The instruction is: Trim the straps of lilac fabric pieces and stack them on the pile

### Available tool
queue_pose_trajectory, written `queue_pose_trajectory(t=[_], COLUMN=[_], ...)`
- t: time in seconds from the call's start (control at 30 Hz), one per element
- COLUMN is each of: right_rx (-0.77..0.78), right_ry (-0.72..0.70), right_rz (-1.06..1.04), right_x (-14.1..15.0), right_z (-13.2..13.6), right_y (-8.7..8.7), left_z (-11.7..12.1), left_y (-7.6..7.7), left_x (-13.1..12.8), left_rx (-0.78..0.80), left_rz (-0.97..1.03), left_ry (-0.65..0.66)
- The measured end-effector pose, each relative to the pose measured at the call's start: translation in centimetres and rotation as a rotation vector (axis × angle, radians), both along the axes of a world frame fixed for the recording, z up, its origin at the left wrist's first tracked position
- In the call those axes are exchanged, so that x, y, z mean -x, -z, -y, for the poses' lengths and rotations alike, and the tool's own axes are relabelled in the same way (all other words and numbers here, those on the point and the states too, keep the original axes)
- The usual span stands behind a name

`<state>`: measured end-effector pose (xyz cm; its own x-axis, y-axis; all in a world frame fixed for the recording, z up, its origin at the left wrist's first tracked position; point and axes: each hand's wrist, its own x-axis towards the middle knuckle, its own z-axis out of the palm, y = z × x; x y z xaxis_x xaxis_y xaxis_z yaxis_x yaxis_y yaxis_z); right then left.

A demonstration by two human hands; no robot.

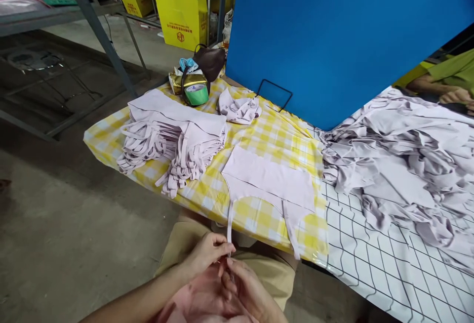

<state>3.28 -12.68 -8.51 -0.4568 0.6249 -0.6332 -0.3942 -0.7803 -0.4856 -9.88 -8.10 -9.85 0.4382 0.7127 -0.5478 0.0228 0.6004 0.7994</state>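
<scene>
A pale lilac strappy top (266, 177) lies flat on the near part of the yellow checked cloth, its two straps hanging toward me. One strap (229, 219) runs over the table edge down to my fingers. My left hand (209, 254) pinches this strap between thumb and fingertips. Just below and to the right, my right hand (248, 283) is closed around the strap's lower end, close against the left fingertips. The very end is hidden inside the fingers. The other strap (292, 229) hangs loose. Left of the top sits a neat stack of matching tops (177, 120), straps bunched toward me.
A crumpled lilac piece (239, 105), green tape roll (196, 94) and dark bag (211, 61) lie at the back. A blue panel (333, 41) rises behind. Many lilac garments (403, 165) are heaped at right, near another person's hands (457, 96). A metal rack (99, 36) stands left.
</scene>
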Motion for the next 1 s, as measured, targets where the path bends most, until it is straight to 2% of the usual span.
queue_pose_trajectory(t=[0.17,0.3,0.47,0.5,0.57,0.67,0.73,0.87,1.0], right_rx=[-0.097,-0.074,-0.096,-0.104,-0.104,-0.078,-0.049,-0.035,-0.071], right_ry=[-0.083,-0.111,-0.101,-0.099,-0.098,-0.103,-0.096,-0.034,0.009], right_rz=[0.173,0.124,0.067,0.072,0.083,0.065,0.033,0.001,0.039], right_x=[-0.5,-0.7,-0.7,-0.7,-0.6,-0.6,-0.8,-1.7,-2.0], right_z=[0.3,0.6,0.2,0.1,-0.3,-0.9,-1.3,-2.4,-3.5], right_y=[-1.9,-2.4,-2.9,-3.1,-3.6,-4.3,-4.6,-5.1,-5.3], left_z=[-1.4,-1.1,0.1,0.4,0.7,0.7,0.5,-0.2,-0.9], left_y=[-0.2,-0.7,-2.0,-2.2,-2.4,-2.9,-3.3,-4.3,-4.5], left_x=[0.6,0.8,1.6,1.8,2.1,2.3,2.2,1.9,1.4], left_rx=[-0.314,-0.509,-0.857,-0.931,-1.032,-1.018,-0.962,-0.849,-0.698], left_rz=[-0.363,-0.546,-0.619,-0.588,-0.468,-0.323,-0.315,-0.313,-0.326], left_ry=[-0.073,-0.036,-0.123,-0.090,0.068,0.293,0.343,0.328,0.267])
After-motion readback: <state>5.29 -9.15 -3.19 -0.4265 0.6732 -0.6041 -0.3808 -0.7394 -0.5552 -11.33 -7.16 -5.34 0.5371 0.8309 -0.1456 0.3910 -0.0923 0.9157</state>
